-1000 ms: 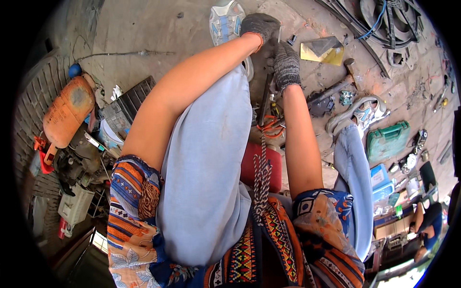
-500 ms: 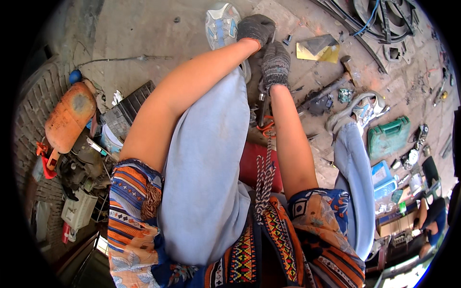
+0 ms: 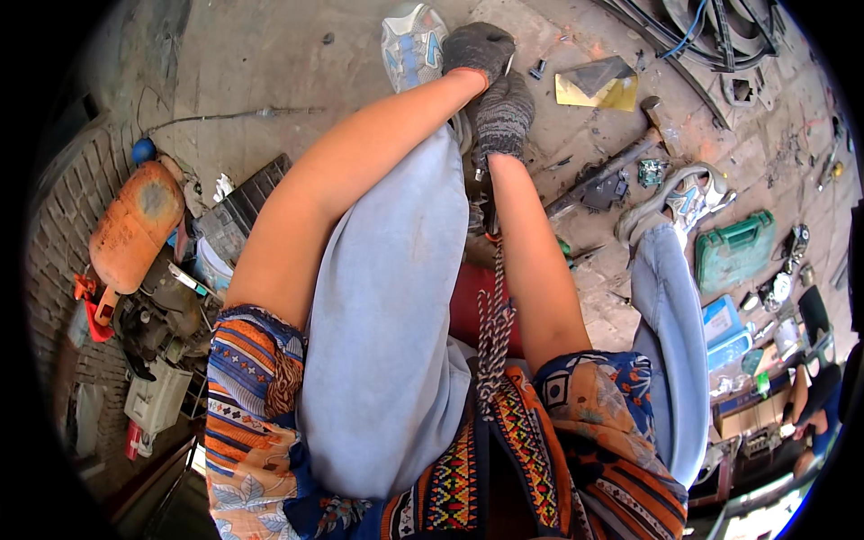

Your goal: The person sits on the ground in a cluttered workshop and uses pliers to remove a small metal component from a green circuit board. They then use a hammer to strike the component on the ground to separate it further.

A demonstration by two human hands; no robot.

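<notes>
My left hand [image 3: 480, 49], in a dark grey work glove, is closed beside my left shoe [image 3: 413, 45]; what its fingers hold is hidden. Just below it, touching or nearly so, my right hand [image 3: 506, 115] in a grey knit glove is curled around a tool with a metal shaft [image 3: 481, 174]. The tool's lower part runs behind my right wrist. An orange clip [image 3: 492, 238] shows at that end, joined to a black-and-white braided cord [image 3: 492, 346] that hangs toward my chest. The tool's working end cannot be seen.
A hammer [image 3: 616, 162], yellow sheet [image 3: 603, 97] and small bolt [image 3: 537, 68] lie on the floor to the right. Farther right are a green case [image 3: 735, 252] and a person's arm [image 3: 801, 396]. At left stand an orange tank [image 3: 135, 225] and a black crate [image 3: 243, 205].
My right hand has shifted slightly left, its wrist turning so the forearm covers more of the tool and orange clip. The left hand has stayed nearly in place.
</notes>
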